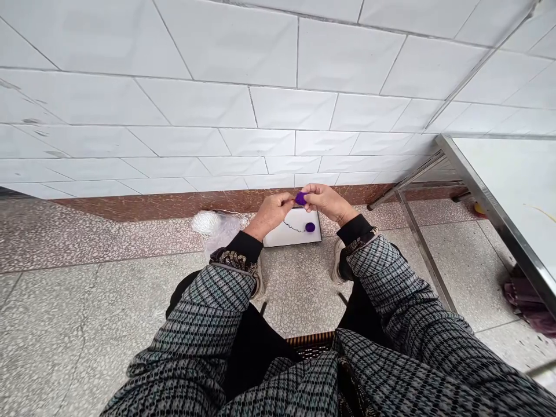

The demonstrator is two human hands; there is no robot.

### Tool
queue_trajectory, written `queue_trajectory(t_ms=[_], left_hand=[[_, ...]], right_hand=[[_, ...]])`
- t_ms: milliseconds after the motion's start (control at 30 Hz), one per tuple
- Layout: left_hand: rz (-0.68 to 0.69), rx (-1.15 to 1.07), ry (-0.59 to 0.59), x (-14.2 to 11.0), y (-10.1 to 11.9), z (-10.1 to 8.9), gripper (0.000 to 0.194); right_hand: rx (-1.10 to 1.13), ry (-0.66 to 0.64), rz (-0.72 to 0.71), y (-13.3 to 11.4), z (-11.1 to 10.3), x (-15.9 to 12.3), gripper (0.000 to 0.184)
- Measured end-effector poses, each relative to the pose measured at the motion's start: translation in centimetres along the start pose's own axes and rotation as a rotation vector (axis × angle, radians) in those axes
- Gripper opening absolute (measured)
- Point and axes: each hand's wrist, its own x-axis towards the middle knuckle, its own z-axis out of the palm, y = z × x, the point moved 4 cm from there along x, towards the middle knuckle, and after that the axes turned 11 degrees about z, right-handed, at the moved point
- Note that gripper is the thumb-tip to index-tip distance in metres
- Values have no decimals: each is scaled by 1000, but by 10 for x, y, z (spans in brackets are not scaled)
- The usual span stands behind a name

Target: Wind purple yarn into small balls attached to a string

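Note:
Both of my hands are raised in front of me with their fingertips pinched together on a small purple piece (300, 198). My left hand (271, 213) grips it from the left and my right hand (325, 202) from the right. Below them on the floor lies a white board (289, 234) with a second purple piece (310, 227) and a thin dark thread (294, 225) on it. Whether the thread runs up to the held piece I cannot tell.
A ball of white yarn (206, 223) in a clear plastic bag (226, 231) lies left of the board, by the tiled wall. A metal table (499, 202) stands at the right, with purple cloth (527, 301) under it. A woven stool edge (310, 343) shows between my knees.

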Motion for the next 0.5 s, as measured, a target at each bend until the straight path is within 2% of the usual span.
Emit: queue_trajectory(t_ms=[67,133,200,233,300,367,433,500], left_hand=[[56,-27,-116,-2,4,12,22],[136,-35,-232,-4,12,21,22],[194,-24,-268,-6,18,22,22],[208,-13,-245,-6,20,19,21],[208,19,-130,-4,21,8,20],[179,54,-4,-2,19,-6,19],[126,68,55,-1,13,-15,19],[66,62,63,0,7,-16,19]], right_hand=[[52,74,-25,1,-4,4,11],[-1,170,-60,3,-10,9,11],[-160,273,-100,6,-14,12,14],[-263,295,-109,7,-15,12,16],[-431,230,-76,10,-11,11,18],[-462,63,-1,13,-4,8,17],[-368,-90,35,12,4,2,14],[-234,-147,23,7,6,-1,11]])
